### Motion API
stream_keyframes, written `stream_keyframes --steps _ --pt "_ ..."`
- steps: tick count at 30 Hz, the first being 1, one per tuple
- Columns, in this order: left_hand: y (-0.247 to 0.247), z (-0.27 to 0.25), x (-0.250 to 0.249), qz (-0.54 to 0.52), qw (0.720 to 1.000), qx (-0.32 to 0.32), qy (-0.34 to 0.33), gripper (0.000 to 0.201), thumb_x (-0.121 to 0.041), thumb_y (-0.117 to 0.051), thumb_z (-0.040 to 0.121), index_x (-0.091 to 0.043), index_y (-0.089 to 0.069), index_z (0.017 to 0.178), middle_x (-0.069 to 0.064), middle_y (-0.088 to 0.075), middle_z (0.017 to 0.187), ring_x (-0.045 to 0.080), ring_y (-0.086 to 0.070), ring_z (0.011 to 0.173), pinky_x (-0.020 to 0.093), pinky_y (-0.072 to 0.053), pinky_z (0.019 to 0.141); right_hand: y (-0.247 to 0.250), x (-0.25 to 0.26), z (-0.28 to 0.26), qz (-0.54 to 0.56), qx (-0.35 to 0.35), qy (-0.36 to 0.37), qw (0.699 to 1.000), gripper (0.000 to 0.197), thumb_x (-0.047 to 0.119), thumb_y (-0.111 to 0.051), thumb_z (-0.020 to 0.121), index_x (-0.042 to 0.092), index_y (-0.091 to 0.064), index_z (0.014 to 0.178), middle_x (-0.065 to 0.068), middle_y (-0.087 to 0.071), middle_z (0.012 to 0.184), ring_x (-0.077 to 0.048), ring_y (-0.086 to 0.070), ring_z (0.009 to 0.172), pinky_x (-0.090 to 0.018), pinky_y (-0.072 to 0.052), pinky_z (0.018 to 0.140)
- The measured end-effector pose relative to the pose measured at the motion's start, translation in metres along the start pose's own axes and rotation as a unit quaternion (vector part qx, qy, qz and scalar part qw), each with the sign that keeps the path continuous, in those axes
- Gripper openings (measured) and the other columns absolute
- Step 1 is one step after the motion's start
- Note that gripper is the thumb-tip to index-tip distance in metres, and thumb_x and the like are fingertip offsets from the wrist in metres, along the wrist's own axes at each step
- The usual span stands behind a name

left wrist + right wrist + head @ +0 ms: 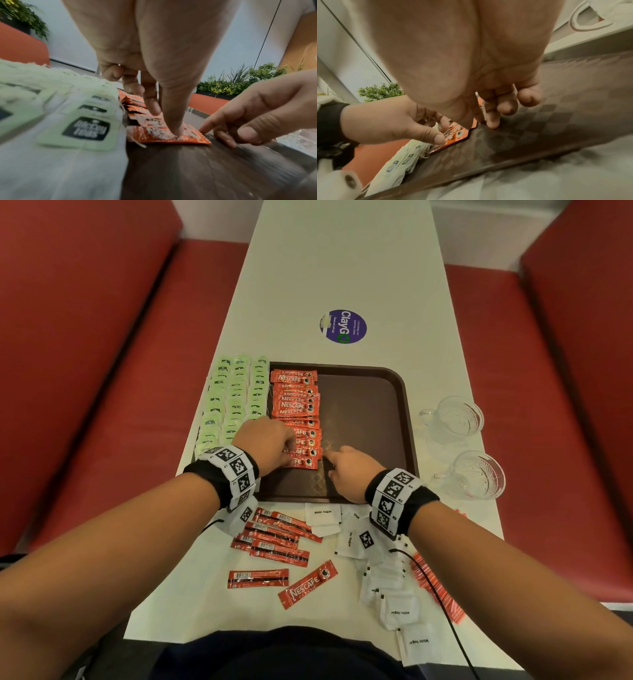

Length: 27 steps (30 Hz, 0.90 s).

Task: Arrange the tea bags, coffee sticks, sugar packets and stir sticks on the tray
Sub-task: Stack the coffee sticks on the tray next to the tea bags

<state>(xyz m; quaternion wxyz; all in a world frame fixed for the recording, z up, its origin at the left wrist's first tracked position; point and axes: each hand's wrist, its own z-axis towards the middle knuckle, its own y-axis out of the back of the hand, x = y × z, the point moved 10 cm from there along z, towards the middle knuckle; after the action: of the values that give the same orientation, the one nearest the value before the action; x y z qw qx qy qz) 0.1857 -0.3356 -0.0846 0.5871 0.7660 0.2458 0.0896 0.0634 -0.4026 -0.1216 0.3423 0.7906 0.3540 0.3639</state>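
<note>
Step in hand looks like squaring up the nearest coffee stick (303, 462) at the front of the red column on the brown tray (370, 392). Left hand (265, 441) comes down from above, fingertips (176, 132) pressing flat on that sachet, fingers extended, nothing pinched or lifted. Right hand (346, 470) points its index finger at the sachet's right end, tip touching or just beside the edge; the wrist view is too blurred to tell which. Its other fingers are loosely curled and hold nothing. Tea bags (236, 398) sit in pale green rows at the tray's left side, partly over its rim as far as can be seen. Loose coffee sticks (274, 537), sugar packets (390, 583) and red stir sticks (438, 590) lie on the table (342, 268) nearer the person, not yet on the tray. To do it well: keep light downward pressure with the left, nudge with the right until the end lines up with the sachets above, avoid shoving the overlapped stack.
</note>
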Motion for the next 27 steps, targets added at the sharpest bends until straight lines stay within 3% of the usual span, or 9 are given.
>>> stream_keyframes --steps 7,13,17,23,27 --pt "-0.014 0.008 -0.007 0.026 0.999 0.044 -0.009 0.016 -0.041 -0.075 0.082 -0.033 -0.071 0.095 -0.008 -0.068 0.097 0.017 -0.060 0.097 0.034 -0.050 0.084 -0.002 0.003 0.009 -0.013 0.003 -0.007 1.000 0.040 0.027 -0.046 0.100 0.016 -0.047 0.138 -0.009 -0.052 0.124 -0.030 -0.057 0.112 -0.044 -0.051 0.096" --pt "-0.007 0.008 -0.013 0.016 0.999 0.036 -0.015 0.016 -0.042 -0.073 0.083 -0.032 -0.069 0.095 -0.009 -0.067 0.095 0.017 -0.060 0.097 0.034 -0.049 0.083 0.002 0.003 0.001 -0.008 -0.001 -0.015 1.000 0.044 0.030 -0.050 0.098 0.017 -0.044 0.140 -0.009 -0.054 0.125 -0.030 -0.058 0.111 -0.044 -0.052 0.095" --pt "0.007 -0.015 -0.021 -0.032 0.998 0.009 -0.053 0.015 -0.043 -0.071 0.085 -0.032 -0.069 0.096 -0.012 -0.064 0.092 0.012 -0.056 0.091 0.032 -0.047 0.080 0.004 0.006 -0.018 -0.004 -0.012 0.001 1.000 0.045 0.034 -0.056 0.096 0.018 -0.047 0.137 -0.006 -0.056 0.121 -0.026 -0.059 0.109 -0.039 -0.051 0.092" --pt "-0.019 -0.070 -0.027 -0.019 0.989 0.091 -0.117 0.015 -0.044 -0.069 0.088 -0.035 -0.070 0.099 -0.019 -0.064 0.089 0.004 -0.057 0.083 0.023 -0.045 0.074 -0.007 0.031 -0.049 -0.030 -0.014 0.068 0.997 0.034 0.036 -0.061 0.092 0.018 -0.058 0.120 -0.001 -0.056 0.111 -0.022 -0.058 0.101 -0.038 -0.052 0.087" --pt "-0.021 -0.091 -0.033 0.019 0.984 0.021 -0.177 0.022 -0.048 -0.072 0.083 -0.035 -0.071 0.101 -0.017 -0.065 0.104 0.009 -0.053 0.093 0.026 -0.042 0.079 -0.018 0.052 -0.058 -0.047 -0.034 0.099 0.993 0.040 0.043 -0.067 0.087 0.022 -0.060 0.120 0.000 -0.051 0.115 -0.020 -0.052 0.105 -0.039 -0.050 0.089"
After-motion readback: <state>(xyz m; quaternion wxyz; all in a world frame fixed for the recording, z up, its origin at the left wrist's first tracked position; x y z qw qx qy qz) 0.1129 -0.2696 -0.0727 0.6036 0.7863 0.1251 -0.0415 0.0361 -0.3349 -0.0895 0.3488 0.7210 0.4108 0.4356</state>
